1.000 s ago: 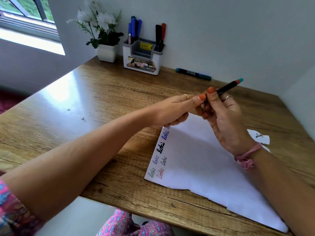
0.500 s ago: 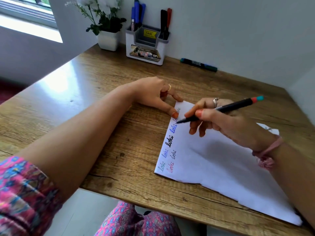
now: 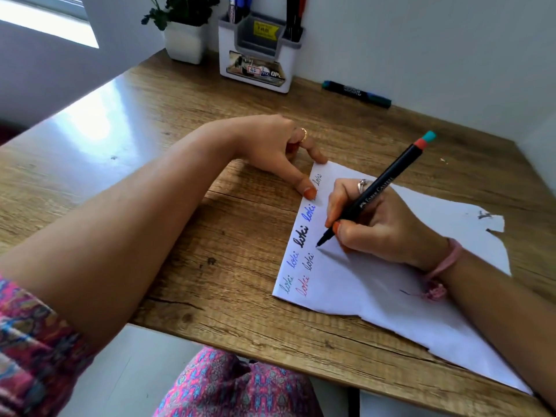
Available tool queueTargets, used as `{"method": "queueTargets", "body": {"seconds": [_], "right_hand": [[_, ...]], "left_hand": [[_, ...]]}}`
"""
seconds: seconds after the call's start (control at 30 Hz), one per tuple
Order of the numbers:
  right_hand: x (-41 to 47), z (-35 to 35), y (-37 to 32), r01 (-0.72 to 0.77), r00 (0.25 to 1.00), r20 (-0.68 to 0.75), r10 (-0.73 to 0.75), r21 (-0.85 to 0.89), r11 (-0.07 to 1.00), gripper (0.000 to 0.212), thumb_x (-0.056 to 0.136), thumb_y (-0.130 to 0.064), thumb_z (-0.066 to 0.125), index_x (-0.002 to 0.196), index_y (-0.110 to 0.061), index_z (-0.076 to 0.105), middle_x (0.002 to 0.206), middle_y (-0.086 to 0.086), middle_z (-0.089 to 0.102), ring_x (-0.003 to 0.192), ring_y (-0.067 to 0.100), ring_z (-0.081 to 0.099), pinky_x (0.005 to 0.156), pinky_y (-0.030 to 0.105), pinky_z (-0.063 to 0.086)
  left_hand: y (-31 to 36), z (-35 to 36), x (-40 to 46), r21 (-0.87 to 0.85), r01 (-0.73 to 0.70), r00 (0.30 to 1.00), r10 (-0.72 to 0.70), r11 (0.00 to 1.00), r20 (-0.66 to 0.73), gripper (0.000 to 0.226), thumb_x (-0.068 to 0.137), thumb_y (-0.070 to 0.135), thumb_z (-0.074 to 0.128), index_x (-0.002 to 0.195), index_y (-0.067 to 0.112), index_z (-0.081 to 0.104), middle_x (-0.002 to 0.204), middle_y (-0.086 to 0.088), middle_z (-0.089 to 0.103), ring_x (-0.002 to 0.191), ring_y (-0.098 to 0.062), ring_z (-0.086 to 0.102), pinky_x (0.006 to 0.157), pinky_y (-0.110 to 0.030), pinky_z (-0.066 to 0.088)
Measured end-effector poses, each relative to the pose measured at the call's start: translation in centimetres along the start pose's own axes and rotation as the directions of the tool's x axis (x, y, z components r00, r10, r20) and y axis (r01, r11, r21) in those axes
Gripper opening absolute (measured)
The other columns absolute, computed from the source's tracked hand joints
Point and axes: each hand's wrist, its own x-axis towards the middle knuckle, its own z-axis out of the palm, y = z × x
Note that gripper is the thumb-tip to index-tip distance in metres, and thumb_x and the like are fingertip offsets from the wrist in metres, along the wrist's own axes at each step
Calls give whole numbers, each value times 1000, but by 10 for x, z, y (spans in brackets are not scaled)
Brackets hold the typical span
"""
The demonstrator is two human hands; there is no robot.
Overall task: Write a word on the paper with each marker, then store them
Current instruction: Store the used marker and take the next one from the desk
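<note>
The right hand [image 3: 388,227] grips the slim black marker [image 3: 379,185], tip on the white paper sheet [image 3: 376,284] by the wooden bench's [image 3: 210,109] near edge. The left hand [image 3: 270,145], holding nothing, pins the sheet's corner with fingertips [image 3: 310,192]. Light strokes should avoid smearing earlier words.

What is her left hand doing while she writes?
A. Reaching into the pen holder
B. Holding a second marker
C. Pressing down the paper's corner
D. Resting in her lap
C: the left hand lies on the desk with its fingertips on the top corner of the paper, while the right hand puts the black pen to the sheet.
</note>
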Motion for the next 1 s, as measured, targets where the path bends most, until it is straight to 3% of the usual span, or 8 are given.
{"method": "queueTargets", "body": {"seconds": [0.1, 0.23, 0.47, 0.6, 0.7, 0.83, 1.0], "right_hand": [[0, 0, 0, 15, 999, 31, -14, -32, 999, 9, 66, -16, 57, 73, -10, 58, 57, -2, 55, 49, 4, 48, 49, 13, 37], [0, 0, 1, 20, 998, 53, -16, -73, 997, 8, 66, -18, 57, 72, -14, 59, 60, 13, 52, 53, 16, 46, 49, 19, 37], [2, 0, 3, -1, 999, 46, 3, -42, 999, 9, 71, -4, 60, 75, -11, 57, 53, -5, 53, 46, 2, 45, 48, 13, 35], [2, -1, 2, 10, 999, 50, -7, -62, 998, 11, 66, -20, 57, 72, -11, 58, 57, 6, 51, 49, 7, 44, 48, 16, 34], [2, -1, 3, 15, 999, 30, -13, -59, 998, 12, 66, -21, 57, 73, -11, 58, 56, 5, 50, 48, 3, 43, 48, 13, 34], [2, -1, 4, 22, 999, 35, -19, -87, 996, 13, 66, -21, 58, 72, -9, 58, 58, 20, 49, 51, 12, 44, 49, 19, 34], [2, 0, 4, 22, 999, 24, -21, -54, 998, 11, 67, -20, 57, 73, -11, 58, 56, -4, 52, 48, 0, 43, 49, 11, 34]], "left_hand": [[2, -1, -1, -5, -8, 1000, 8, 1000, 25, 77, 52, 68, 65, 124, 44, 53, 68, 12, 42, 62, -4, 44, 57, -25, 30], [2, 0, -1, -14, -5, 1000, 6, 1000, 25, 80, 47, 71, 64, 122, 44, 53, 67, 12, 42, 62, -4, 44, 58, -25, 31], [5, -1, -4, -6, -1, 1000, 1, 1000, 25, 82, 47, 69, 64, 125, 43, 54, 65, 13, 40, 60, -4, 43, 57, -25, 30], [6, -1, -4, -5, 3, 1000, -3, 1000, 29, 82, 48, 69, 64, 125, 42, 53, 67, 12, 41, 62, -5, 44, 58, -26, 31], [6, -1, -5, -2, 8, 1000, -8, 1000, 28, 82, 48, 69, 64, 125, 43, 53, 67, 13, 40, 62, -5, 43, 58, -25, 30], [7, -1, -5, 7, 11, 999, -11, 1000, 33, 83, 48, 69, 63, 125, 43, 53, 68, 13, 40, 63, -5, 43, 58, -25, 30], [6, -2, -4, 9, 12, 999, -12, 1000, 35, 80, 51, 68, 65, 126, 43, 52, 69, 12, 41, 64, -5, 43, 57, -25, 30]]}}
